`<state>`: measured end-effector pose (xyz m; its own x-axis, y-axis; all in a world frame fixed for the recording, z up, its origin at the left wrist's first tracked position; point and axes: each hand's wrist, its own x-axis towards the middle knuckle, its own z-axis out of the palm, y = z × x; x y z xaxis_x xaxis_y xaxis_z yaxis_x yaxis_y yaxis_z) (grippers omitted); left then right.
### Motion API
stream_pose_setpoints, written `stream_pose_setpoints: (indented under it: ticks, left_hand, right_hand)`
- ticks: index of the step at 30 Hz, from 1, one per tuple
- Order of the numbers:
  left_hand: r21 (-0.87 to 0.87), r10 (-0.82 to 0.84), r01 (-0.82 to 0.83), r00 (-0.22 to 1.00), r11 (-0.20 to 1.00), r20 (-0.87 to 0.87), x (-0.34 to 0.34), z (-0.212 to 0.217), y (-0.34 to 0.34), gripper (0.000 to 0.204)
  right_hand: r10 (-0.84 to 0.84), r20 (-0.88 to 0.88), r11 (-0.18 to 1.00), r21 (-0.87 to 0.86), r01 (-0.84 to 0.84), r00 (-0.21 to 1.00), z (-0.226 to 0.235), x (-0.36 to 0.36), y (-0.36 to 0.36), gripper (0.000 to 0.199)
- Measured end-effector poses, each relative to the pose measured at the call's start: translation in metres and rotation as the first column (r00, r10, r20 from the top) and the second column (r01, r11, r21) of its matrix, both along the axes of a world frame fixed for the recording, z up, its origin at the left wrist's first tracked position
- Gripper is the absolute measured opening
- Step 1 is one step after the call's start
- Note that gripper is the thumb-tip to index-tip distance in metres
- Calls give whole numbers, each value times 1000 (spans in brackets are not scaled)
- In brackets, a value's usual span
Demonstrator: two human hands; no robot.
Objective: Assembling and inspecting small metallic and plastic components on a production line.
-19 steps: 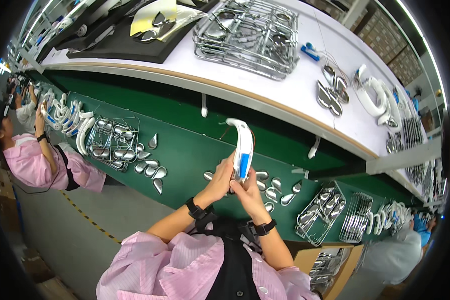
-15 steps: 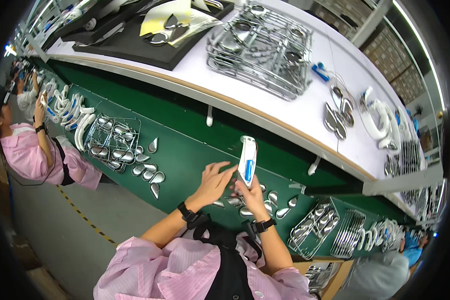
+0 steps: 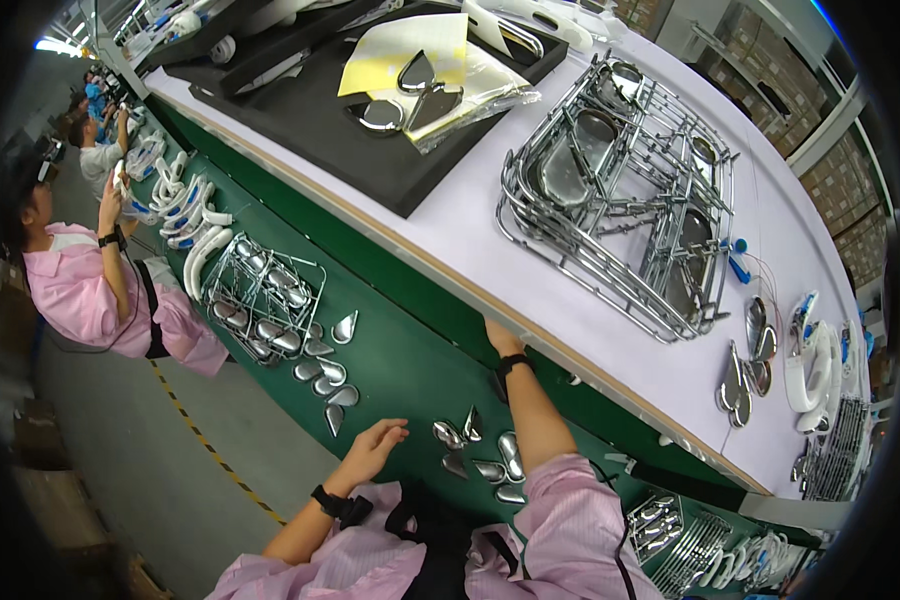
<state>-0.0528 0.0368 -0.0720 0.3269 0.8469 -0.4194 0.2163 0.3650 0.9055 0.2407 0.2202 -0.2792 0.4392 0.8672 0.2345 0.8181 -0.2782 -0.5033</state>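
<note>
My left hand [image 3: 374, 452] hovers over the near edge of the green bench [image 3: 390, 385], fingers loosely stretched out, holding nothing. My right hand [image 3: 502, 338] reaches forward under the edge of the raised white shelf [image 3: 440, 250]. Its fingers are hidden there, so whatever it may hold is out of sight. Between my arms lie several shiny teardrop-shaped metal shells [image 3: 448, 434]. More such shells [image 3: 328, 377] are scattered to the left, beside a wire rack [image 3: 260, 300] filled with similar shells.
Stacked wire racks [image 3: 620, 190] and a black foam tray [image 3: 310, 130] with a yellow sheet rest on the shelf. White curved housings [image 3: 206, 258] line the bench's left end, where a co-worker [image 3: 80, 290] stands. Another rack [image 3: 655, 525] is at the lower right.
My right hand has moved forward under the shelf, and the white housing with a blue cylinder that it held is no longer visible. The left hand has drawn back; the view has shifted.
</note>
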Motion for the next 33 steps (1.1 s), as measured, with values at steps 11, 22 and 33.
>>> stream_pose_setpoints:
  ticks: [11, 22, 33]
  left_hand:
    - [-112, 134, -116, 977, 987, 165, 23, -2, 25, 43]
    - [-63, 26, -4, 934, 998, 357, 68, 21, 19, 36]
    - [-241, 206, -67, 758, 968, 618, 25, 94, -25, 41]
  right_hand:
    - [63, -529, 894, -346, -283, 846, 94, -24, -62, 42]
    - [432, -645, 900, 262, -349, 630, 205, -74, -248, 50]
    - [92, 61, 848, -527, -46, 994, 99, -16, -248, 47]
